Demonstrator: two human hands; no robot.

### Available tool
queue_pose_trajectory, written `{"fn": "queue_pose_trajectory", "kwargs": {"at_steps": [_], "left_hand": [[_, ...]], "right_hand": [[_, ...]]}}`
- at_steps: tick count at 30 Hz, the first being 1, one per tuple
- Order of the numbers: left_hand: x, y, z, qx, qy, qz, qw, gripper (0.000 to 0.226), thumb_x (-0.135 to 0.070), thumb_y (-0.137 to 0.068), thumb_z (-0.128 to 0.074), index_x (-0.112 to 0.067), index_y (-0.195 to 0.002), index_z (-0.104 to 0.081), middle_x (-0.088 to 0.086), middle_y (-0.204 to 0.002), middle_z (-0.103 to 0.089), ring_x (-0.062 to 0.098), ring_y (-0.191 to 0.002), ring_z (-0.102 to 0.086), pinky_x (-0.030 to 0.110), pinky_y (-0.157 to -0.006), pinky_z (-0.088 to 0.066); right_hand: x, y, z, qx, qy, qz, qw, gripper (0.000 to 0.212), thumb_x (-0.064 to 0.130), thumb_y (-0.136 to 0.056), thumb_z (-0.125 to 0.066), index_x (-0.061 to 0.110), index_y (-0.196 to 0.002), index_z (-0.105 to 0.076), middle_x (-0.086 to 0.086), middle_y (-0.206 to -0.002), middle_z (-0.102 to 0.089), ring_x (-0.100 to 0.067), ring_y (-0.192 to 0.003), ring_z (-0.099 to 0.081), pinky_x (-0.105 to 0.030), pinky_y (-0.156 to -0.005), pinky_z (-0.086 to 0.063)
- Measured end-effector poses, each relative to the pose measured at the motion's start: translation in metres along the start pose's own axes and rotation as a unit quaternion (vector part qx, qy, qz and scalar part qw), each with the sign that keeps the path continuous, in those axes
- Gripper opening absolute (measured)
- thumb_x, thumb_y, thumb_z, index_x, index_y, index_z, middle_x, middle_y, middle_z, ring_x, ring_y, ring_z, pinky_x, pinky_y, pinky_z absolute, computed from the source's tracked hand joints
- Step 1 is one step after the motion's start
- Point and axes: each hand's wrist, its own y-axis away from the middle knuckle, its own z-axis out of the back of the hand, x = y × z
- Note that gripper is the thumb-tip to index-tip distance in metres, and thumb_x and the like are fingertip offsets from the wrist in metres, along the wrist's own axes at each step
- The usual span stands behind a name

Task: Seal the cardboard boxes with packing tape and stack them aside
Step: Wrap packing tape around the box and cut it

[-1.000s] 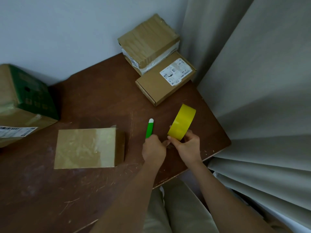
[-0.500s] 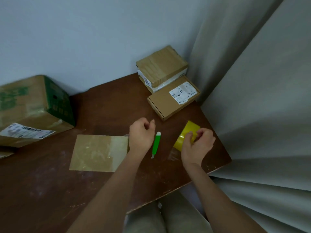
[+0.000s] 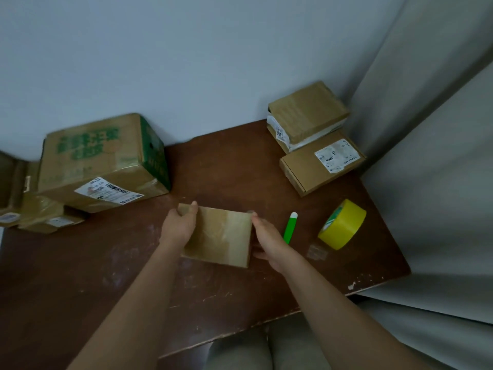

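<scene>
Your brown wooden surface [image 3: 240,166] meets a pale wall. At its far left sits a large carton with green print [image 3: 101,158]. At the far right corner, two flat boxes [image 3: 314,137] are stacked. In the middle lies the small taped cardboard box [image 3: 221,236]: your left hand [image 3: 179,227] grips its left edge, fingers curled over the far corner, while your right hand [image 3: 268,240] presses flat and relaxed against its right side. Right of that lie a yellow tape roll [image 3: 342,224] and a green cutter [image 3: 290,227].
</scene>
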Motion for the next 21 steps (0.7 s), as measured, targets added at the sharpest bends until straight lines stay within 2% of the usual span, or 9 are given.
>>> {"fn": "queue_pose_trajectory", "kwargs": {"at_steps": [2, 3, 6, 10, 13, 16, 19, 21], "left_hand": [[-0.004, 0.006, 0.004, 0.006, 0.058, -0.028, 0.998, 0.072, -0.056, -0.096, -0.048, -0.009, -0.149, -0.034, 0.012, -0.151, -0.039, 0.033, -0.137, -0.038, 0.045, -0.110, -0.032], [-0.007, 0.008, 0.008, 0.000, 0.082, -0.044, 0.996, 0.071, -0.055, -0.096, -0.049, -0.010, -0.149, -0.034, 0.011, -0.151, -0.039, 0.032, -0.137, -0.038, 0.044, -0.110, -0.032], [-0.019, 0.016, 0.011, -0.032, 0.143, -0.077, 0.986, 0.072, -0.057, -0.094, -0.050, -0.010, -0.147, -0.035, 0.010, -0.150, -0.041, 0.031, -0.136, -0.041, 0.044, -0.108, -0.034], [-0.023, 0.021, 0.009, -0.071, 0.195, -0.076, 0.975, 0.069, -0.054, -0.096, -0.048, -0.004, -0.142, -0.036, 0.013, -0.144, -0.044, 0.033, -0.129, -0.045, 0.040, -0.100, -0.037], [-0.014, 0.024, 0.002, -0.069, 0.144, -0.043, 0.986, 0.072, -0.052, -0.098, -0.046, 0.000, -0.145, -0.028, 0.020, -0.145, -0.043, 0.038, -0.129, -0.045, 0.044, -0.102, -0.038], [-0.008, 0.024, -0.002, -0.064, 0.046, -0.033, 0.996, 0.067, -0.050, -0.100, -0.042, -0.001, -0.142, -0.022, 0.023, -0.144, -0.040, 0.042, -0.127, -0.045, 0.046, -0.098, -0.038], [-0.003, 0.020, -0.011, -0.068, -0.057, -0.119, 0.989, 0.059, -0.050, -0.101, -0.036, -0.012, -0.145, -0.026, 0.019, -0.146, -0.029, 0.045, -0.126, -0.043, 0.051, -0.100, -0.037], [0.000, 0.015, -0.019, -0.070, -0.107, -0.202, 0.971, 0.051, -0.049, -0.102, -0.029, -0.018, -0.139, -0.043, 0.016, -0.143, -0.035, 0.042, -0.122, -0.046, 0.050, -0.101, -0.038]], "right_hand": [[0.001, -0.002, -0.003, -0.021, -0.017, 0.021, 0.999, 0.030, 0.053, -0.106, -0.029, 0.034, -0.112, -0.052, 0.010, -0.104, -0.053, -0.016, -0.108, -0.050, -0.041, -0.102, -0.044], [0.003, -0.005, -0.005, -0.033, -0.018, 0.044, 0.998, 0.035, 0.055, -0.105, -0.027, 0.034, -0.112, -0.054, 0.011, -0.106, -0.055, -0.016, -0.110, -0.051, -0.042, -0.104, -0.044], [0.012, -0.010, -0.001, -0.074, -0.034, 0.107, 0.991, 0.056, 0.065, -0.100, -0.023, 0.032, -0.132, -0.056, 0.007, -0.133, -0.057, -0.017, -0.126, -0.050, -0.048, -0.113, -0.039], [0.025, -0.004, 0.004, -0.085, -0.082, 0.187, 0.975, 0.043, 0.062, -0.103, -0.022, 0.047, -0.110, -0.062, 0.009, -0.131, -0.061, -0.011, -0.123, -0.054, -0.042, -0.112, -0.040], [0.021, -0.002, 0.009, -0.071, -0.117, 0.184, 0.973, 0.047, 0.056, -0.105, -0.021, 0.036, -0.116, -0.062, 0.002, -0.134, -0.062, -0.013, -0.123, -0.056, -0.037, -0.106, -0.043], [0.009, -0.003, 0.013, -0.081, -0.133, 0.175, 0.972, 0.049, 0.054, -0.105, -0.023, 0.032, -0.119, -0.064, 0.005, -0.130, -0.064, -0.013, -0.122, -0.057, -0.035, -0.103, -0.044], [-0.006, -0.002, 0.014, -0.069, -0.143, 0.206, 0.966, 0.044, 0.053, -0.105, -0.029, 0.032, -0.119, -0.065, 0.009, -0.127, -0.066, -0.008, -0.123, -0.057, -0.040, -0.112, -0.041], [-0.018, -0.004, 0.014, -0.084, -0.157, 0.242, 0.954, 0.047, 0.061, -0.097, -0.040, 0.030, -0.122, -0.064, 0.008, -0.131, -0.065, -0.007, -0.126, -0.056, -0.041, -0.113, -0.040]]}}
